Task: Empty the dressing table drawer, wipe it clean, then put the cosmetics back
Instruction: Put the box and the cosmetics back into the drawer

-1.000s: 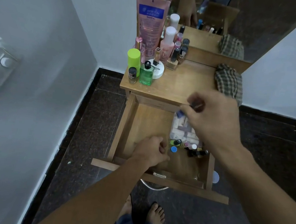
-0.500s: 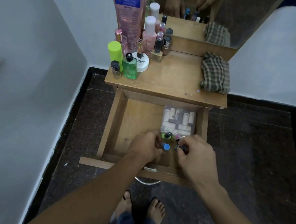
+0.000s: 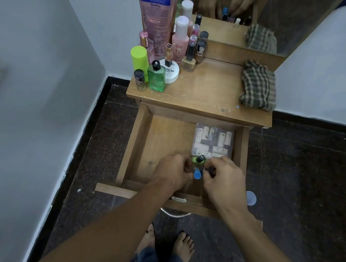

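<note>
Curling inside the open drawer [image 3: 132,139], fingers of the left hand [image 3: 172,171] hid whatever they held; fingers of the right hand [image 3: 224,182] pinched a dark bottle [image 3: 210,170]. A blue-capped bottle [image 3: 197,174] stood between both hands' fingers, a clear pouch [image 3: 213,141] just beyond them.

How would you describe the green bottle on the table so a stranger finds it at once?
Look at the wooden dressing table, at the crowd of cosmetics on its left. The green bottle stands at the crowd's front edge. It alone is see-through green with a black cap; the lime tube behind it is opaque.
</note>
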